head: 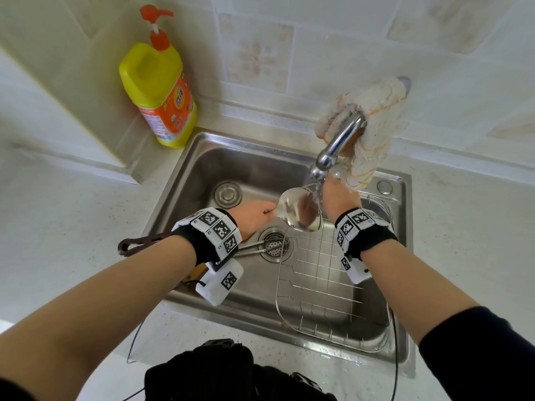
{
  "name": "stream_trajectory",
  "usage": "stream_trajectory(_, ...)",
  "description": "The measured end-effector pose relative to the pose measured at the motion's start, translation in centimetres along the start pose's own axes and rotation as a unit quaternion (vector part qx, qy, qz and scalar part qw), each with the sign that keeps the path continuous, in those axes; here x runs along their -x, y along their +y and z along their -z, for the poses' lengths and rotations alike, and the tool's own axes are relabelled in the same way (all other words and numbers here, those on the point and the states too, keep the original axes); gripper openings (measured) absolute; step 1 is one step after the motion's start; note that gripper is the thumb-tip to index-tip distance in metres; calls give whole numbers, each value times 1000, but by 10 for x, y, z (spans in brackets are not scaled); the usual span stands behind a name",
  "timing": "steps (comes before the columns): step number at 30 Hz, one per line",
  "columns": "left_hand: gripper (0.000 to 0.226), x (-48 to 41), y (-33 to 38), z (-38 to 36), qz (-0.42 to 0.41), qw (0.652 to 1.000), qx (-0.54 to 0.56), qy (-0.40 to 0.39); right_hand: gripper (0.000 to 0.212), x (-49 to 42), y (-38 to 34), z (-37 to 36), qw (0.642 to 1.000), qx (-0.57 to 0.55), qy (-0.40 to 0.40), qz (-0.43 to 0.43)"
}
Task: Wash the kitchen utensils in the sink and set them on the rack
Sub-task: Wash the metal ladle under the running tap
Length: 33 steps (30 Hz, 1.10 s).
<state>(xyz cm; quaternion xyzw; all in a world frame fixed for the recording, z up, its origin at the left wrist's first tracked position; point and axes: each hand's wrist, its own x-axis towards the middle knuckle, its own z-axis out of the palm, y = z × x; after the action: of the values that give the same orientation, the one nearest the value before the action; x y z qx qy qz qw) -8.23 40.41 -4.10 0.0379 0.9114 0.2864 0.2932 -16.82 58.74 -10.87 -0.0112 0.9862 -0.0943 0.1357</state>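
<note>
- Fingers (267,211) of the left hand (252,218) are clamped round the neck of the steel ladle (292,211), just behind its bowl. A dark looped handle end (127,247) juts out past that wrist and looks to be the ladle's own.
- Right hand (340,198) is against the far side of the bowl, under the water (317,195) running from the faucet (338,146). Its fingers are hidden, so I cannot tell whether they grip or only rub.
- Ladle hangs over the middle of the sink (185,160), above the back edge of the wire rack (318,285), which fills the sink's right half.
- Handling (a judgement): stiff, fairly light, weighted toward the bowl, and slick while wet. Better to hold the neck or the dark handle than the polished bowl.
- 1 pair of tongs (260,247) lies across the drain, probably waiting its turn.
- Detergent bottle (157,91) stands on the desk at the sink's back-left corner.
</note>
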Motion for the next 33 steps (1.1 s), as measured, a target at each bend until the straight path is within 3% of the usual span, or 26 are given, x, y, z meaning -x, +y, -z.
stream_trajectory(5,16,-1,3,10,-1,1000,-14,10,21,11,-8,27,994,47,56,84)
stream_trajectory(28,16,-7,17,7,-8,1000,-21,11,24,22,-4,48,992,92,50,75)
stream_trajectory(33,19,-3,17,5,-5,1000,-23,14,32,32,-2,42,998,-7,54,42)
